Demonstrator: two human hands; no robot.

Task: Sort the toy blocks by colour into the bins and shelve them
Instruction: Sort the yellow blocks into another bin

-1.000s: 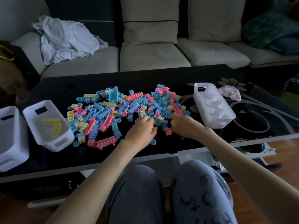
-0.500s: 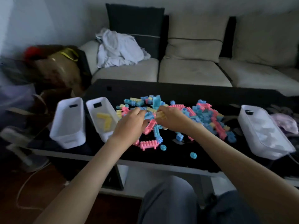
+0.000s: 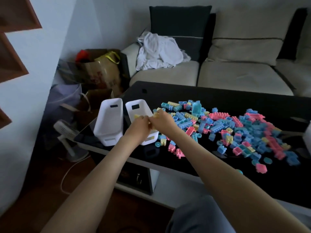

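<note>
Both hands meet over the left end of the black tabletop (image 3: pixel 185 94), above the nearer-to-centre of two white bins. The right hand (image 3: pixel 162 121) has its fingers curled round a few yellow blocks (image 3: pixel 156 115), which stick out past the fingertips just over that yellow-block bin (image 3: pixel 140 103). The left hand (image 3: pixel 139 126) touches the right one, knuckles up and fingers bent downward into the bin's mouth; I cannot tell whether it holds anything, since its palm side is hidden. A pale yellow piece (image 3: pixel 136 116) shows inside the bin just beyond its fingertips.

The second white bin (image 3: pixel 102 126) stands just beside the first, closer to the tabletop's left edge, and what it contains is not visible. The pile of blue, pink and yellow blocks (image 3: pixel 235 130) spreads from beside the bins across the middle toward the right edge, with a few loose pink pieces and blue wheels near the front edge.

Behind the table runs a beige sofa (image 3: pixel 239 73) with a crumpled white cloth (image 3: pixel 158 51) on its left seat and a dark cushion (image 3: pixel 180 22) behind it. A brown paper bag (image 3: pixel 101 71) and a small white fan (image 3: pixel 67 132) sit on the floor off the left corner.
</note>
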